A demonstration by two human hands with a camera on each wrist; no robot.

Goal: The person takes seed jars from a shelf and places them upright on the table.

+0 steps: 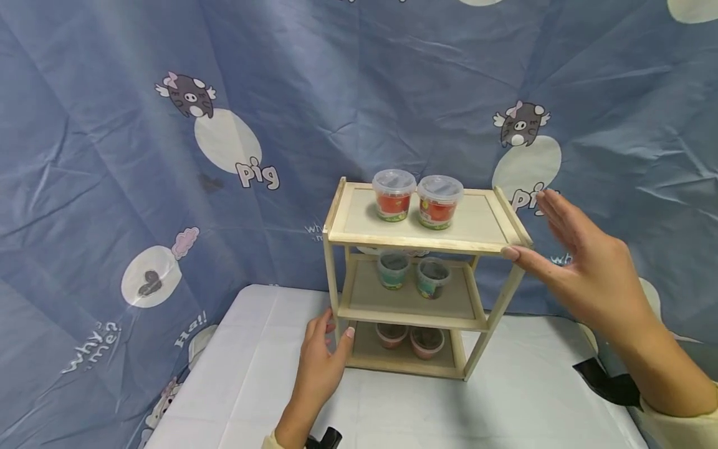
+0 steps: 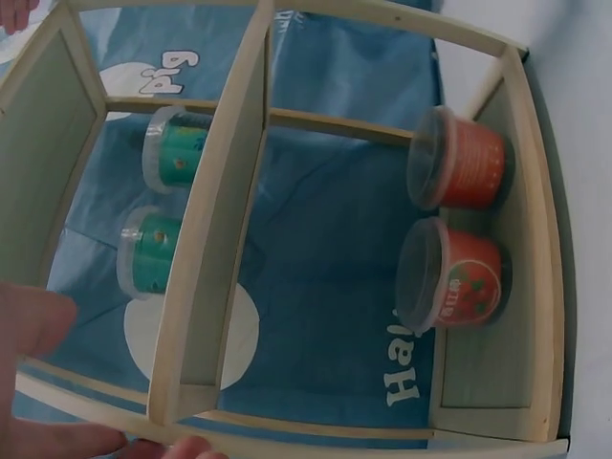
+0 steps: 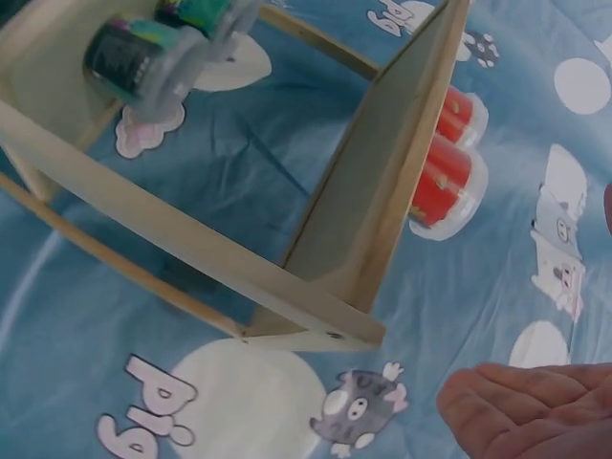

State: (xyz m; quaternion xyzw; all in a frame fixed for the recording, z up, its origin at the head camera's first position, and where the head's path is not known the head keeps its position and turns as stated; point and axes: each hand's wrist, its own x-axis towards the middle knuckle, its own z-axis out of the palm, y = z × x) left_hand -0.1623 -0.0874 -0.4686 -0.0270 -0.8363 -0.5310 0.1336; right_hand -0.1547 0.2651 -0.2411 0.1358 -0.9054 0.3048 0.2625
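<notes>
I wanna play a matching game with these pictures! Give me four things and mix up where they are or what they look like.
1. green-labelled tubs
2. left hand
3. right hand
4. fabric backdrop

A. near the wooden rack's upper right corner
B. blue, with printed pigs
C. on the middle shelf
D. at the rack's left post

Pairs: 1-C, 2-D, 3-A, 4-B

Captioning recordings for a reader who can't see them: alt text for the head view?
A person's left hand is at the lower left of a three-tier wooden shelf, the right hand open beside its upper right corner. Two lidded tubs stand on each tier, red on top, green midway, reddish below. Pig-print blue cloth hangs behind.
</notes>
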